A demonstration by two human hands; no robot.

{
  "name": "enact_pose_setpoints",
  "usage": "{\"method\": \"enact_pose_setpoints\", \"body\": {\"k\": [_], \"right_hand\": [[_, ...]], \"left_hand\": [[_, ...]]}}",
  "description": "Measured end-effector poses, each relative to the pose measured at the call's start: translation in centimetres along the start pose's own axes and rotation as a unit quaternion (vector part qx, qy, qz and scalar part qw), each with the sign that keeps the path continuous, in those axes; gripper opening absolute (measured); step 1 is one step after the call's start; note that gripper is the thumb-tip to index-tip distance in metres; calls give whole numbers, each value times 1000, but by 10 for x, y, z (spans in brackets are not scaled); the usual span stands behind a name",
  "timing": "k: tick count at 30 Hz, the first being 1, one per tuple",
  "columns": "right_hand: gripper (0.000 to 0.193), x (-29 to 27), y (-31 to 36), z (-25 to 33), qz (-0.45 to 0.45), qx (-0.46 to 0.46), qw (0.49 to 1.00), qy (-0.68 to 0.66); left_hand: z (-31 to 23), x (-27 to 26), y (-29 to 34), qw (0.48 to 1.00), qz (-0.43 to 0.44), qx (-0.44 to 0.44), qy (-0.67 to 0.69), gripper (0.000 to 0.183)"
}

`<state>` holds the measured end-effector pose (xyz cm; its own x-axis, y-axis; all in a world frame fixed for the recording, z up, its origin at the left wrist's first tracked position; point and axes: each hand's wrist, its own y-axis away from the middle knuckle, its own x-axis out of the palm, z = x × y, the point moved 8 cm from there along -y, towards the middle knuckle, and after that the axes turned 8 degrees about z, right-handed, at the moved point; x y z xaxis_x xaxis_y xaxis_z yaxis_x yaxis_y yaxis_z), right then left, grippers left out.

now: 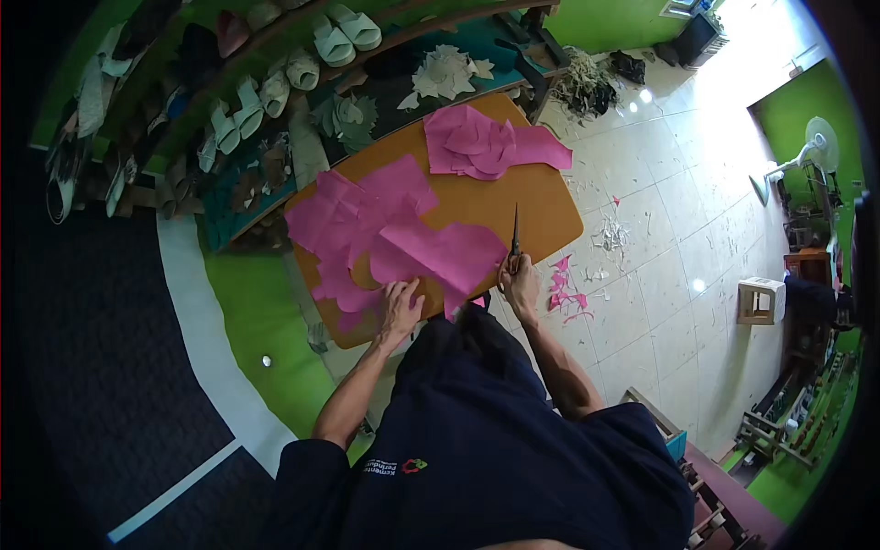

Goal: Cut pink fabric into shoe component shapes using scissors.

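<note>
My right hand [521, 282] is closed around the handles of a pair of scissors [516, 229], whose dark blades point away from me over the right part of the table. Beside them lies a large pink sheet [440, 252], seemingly thin leather or fabric, with a curved outline. My left hand [401, 310] has its fingers bent at the near edge of this sheet and grips it there. More pink pieces [344, 215] overlap to the left, and a stack of cut pink shapes [481, 147] sits at the table's far side.
The orange-brown table [550, 206] has rounded corners. Pink scraps [566, 289] and pale shreds [612, 234] litter the tiled floor to the right. Shelves with light green sandals [346, 35] stand at the far left. A white stool [763, 301] and fan [816, 147] are farther right.
</note>
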<state>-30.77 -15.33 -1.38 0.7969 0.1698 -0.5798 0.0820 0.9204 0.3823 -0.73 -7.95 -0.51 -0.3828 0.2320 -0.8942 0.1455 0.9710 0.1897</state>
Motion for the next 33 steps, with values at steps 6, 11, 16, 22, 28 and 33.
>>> {"method": "enact_pose_setpoints", "body": {"k": [6,11,16,22,28,33], "right_hand": [[27,-5,-28,0,-29,16,999,28],[29,10,-35,5,103,46,972,-206],[27,-3,-33,15,127,40,899,-417],[28,-38,-34,23,100,9,918,-384],[36,-63,-17,45,37,21,953,-300],[44,-63,27,85,117,15,962,-246]], "left_hand": [[-23,30,0,872,114,-183,439,57],[-28,65,9,760,21,-297,578,72],[-67,58,-2,524,-61,-246,813,66],[-101,30,-22,392,72,-58,915,67],[-102,-14,-59,666,59,-52,742,46],[-91,-85,-89,703,-51,-56,707,46]]}}
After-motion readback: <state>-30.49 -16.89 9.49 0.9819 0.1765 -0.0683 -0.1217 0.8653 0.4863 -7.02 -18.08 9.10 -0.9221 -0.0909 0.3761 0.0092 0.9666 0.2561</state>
